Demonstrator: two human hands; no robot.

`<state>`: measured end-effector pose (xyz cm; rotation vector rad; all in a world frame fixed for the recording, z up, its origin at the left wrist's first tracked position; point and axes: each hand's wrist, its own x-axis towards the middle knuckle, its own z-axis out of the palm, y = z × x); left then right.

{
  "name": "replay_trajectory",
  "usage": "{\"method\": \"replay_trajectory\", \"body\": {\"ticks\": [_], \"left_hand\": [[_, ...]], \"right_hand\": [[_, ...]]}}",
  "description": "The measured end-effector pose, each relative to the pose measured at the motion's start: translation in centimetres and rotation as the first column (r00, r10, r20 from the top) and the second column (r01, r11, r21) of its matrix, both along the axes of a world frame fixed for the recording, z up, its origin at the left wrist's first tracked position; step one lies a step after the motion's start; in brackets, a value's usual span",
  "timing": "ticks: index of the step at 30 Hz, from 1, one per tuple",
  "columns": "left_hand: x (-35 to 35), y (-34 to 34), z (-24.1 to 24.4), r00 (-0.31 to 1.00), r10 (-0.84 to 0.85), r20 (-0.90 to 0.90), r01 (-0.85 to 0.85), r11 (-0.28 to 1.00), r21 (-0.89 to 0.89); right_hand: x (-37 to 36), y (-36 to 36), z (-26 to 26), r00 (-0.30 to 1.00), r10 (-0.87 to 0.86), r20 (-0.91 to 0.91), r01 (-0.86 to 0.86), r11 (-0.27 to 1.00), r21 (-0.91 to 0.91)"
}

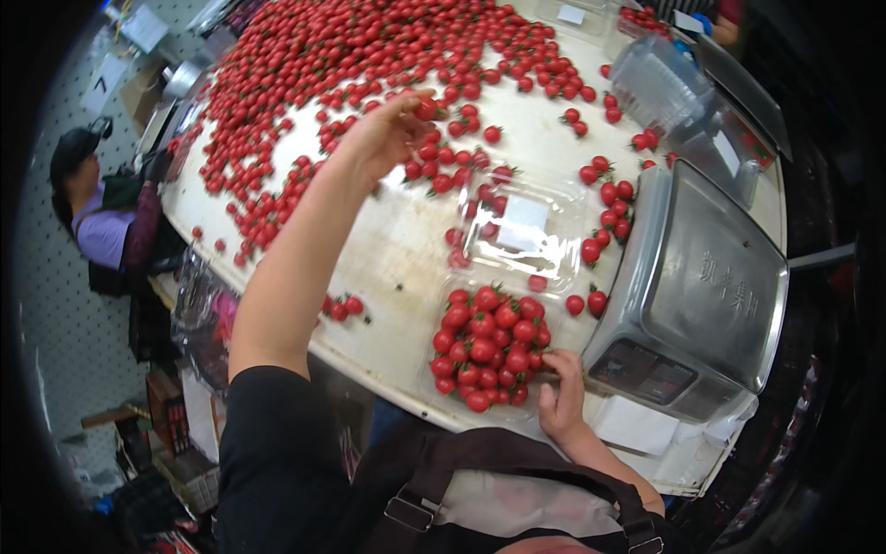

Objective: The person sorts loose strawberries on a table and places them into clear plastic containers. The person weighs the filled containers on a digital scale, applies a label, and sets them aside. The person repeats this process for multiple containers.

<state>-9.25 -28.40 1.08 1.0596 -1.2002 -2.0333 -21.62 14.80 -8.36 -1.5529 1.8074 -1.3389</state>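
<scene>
My left hand [400,131] reaches out over the white table and has a cherry tomato [426,109] between thumb and fingers. Near me my right hand [564,395] rests at the right side of an open clear plastic clamshell, its fingertips at a tomato on the edge. Cherry tomatoes [484,346] with green stems are heaped in the clamshell's base. Its clear lid [564,260] lies folded back on the table, with a white label on it. A few tomatoes show through the lid. Whether my right fingers grip the tomato or only touch it cannot be told.
A large pile of cherry tomatoes [360,41] covers the table's far side. To the right stands a metal weighing scale [713,277]; behind it are stacked clear containers [657,83]. Loose tomatoes [609,208] lie beside the scale. A person [104,208] works at the left; another person's arm [725,29] shows top right.
</scene>
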Motion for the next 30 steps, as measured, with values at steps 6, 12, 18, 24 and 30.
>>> {"method": "replay_trajectory", "body": {"ticks": [6,12,18,24,30], "left_hand": [[9.6,11.2,0.9,0.993,0.04,-0.111,-0.016,0.978,0.206],[18.8,17.5,1.7,0.969,0.246,-0.007,-0.245,0.967,0.065],[34.5,21.0,-1.6,0.662,0.71,0.24,-0.473,0.643,-0.602],[41.7,20.6,-6.4,0.072,0.844,0.532,0.371,0.472,-0.799],[29.3,14.7,-4.8,0.42,0.683,0.597,0.394,0.455,-0.798]], "right_hand": [[0.4,0.1,-0.9,0.999,-0.02,0.039,0.02,1.0,-0.007],[0.5,0.1,-2.1,0.992,-0.019,0.127,0.024,0.999,-0.033],[0.6,-0.1,-2.3,0.991,-0.037,0.13,0.042,0.999,-0.034],[0.3,0.1,-2.9,0.994,-0.008,0.108,0.011,1.0,-0.029],[0.2,0.3,-2.6,0.995,-0.035,0.094,0.035,0.999,0.0]]}}
